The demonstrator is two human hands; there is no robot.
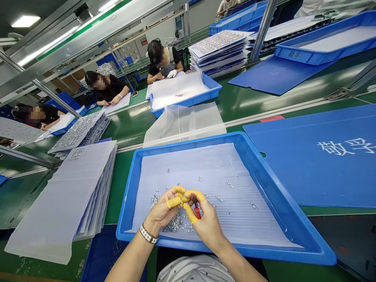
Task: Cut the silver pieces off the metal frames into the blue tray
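Note:
My left hand (169, 203), with yellow finger cots on its fingertips, is closed in a pinch above the tray. Its fingertips meet those of my right hand (204, 215), and whatever small piece sits between them is too hidden to name. In the palm of my right hand lies a small red-and-black-handled tool (196, 207), which looks like pliers; its jaws do not show. Beneath both hands is a heap of small shiny metal links (174, 224). More links lie scattered over the white sheet (188, 164) lining the blue tray (129, 188).
Layered white sheets (73, 184) stand to the left, with a stack of part-covered sheets (80, 131) behind. A blue board (293, 164) lies on the right. Beyond the tray are a clear plastic bag (185, 123) and another blue tray (216, 88). Several people work across the bench.

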